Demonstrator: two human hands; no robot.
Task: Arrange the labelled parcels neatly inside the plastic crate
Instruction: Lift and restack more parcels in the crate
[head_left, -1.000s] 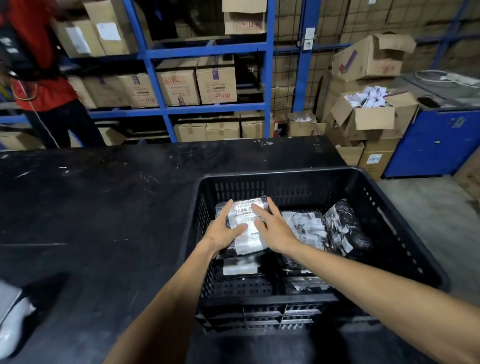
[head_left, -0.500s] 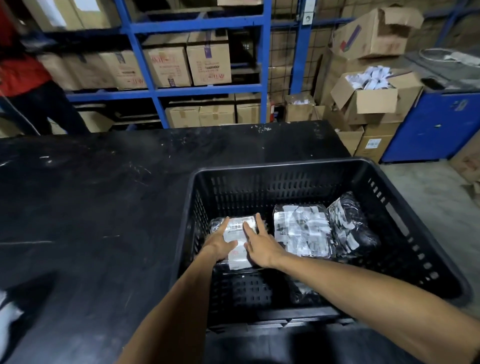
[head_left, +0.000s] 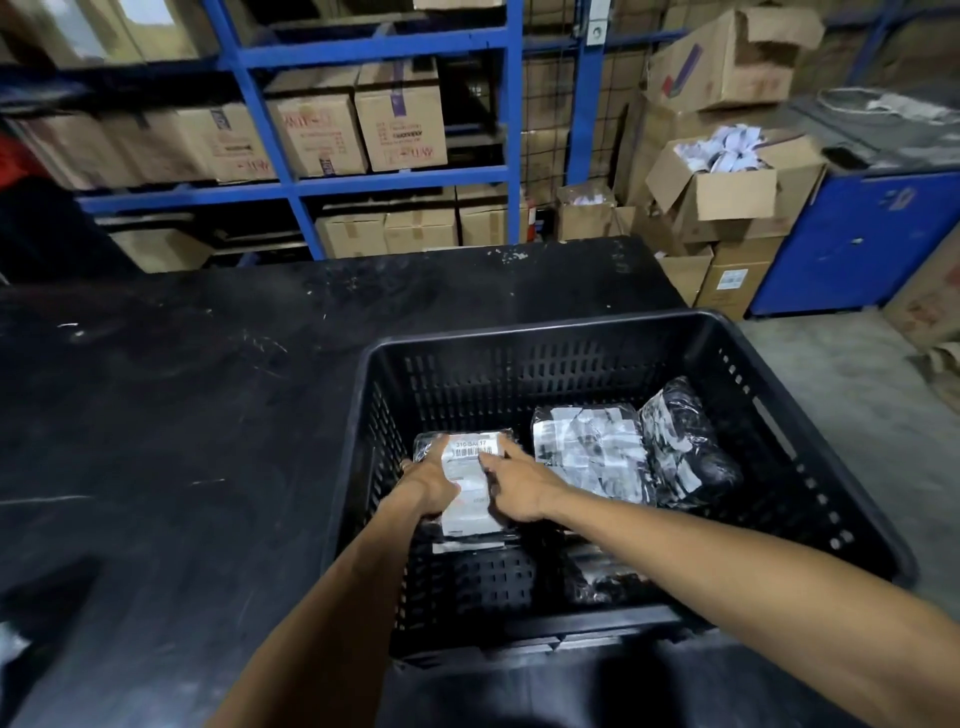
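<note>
A black plastic crate stands on the black table. Low in its left half lies a dark-wrapped parcel with a white barcode label. My left hand grips its left edge and my right hand presses on its right side, fingers on the label. Another flat parcel covered in white labels lies to the right. A bulkier dark parcel leans against the right wall. A further dark parcel lies near the front, partly under my right forearm.
The black table stretches left of the crate. Blue shelving with cardboard boxes stands behind it. Open cartons and a blue cabinet are at the back right. Concrete floor lies to the right.
Both hands have lowered the labelled parcel from mid-height down into the crate's left half. The camera has shifted down and closer; the person in red has left the view at the left.
</note>
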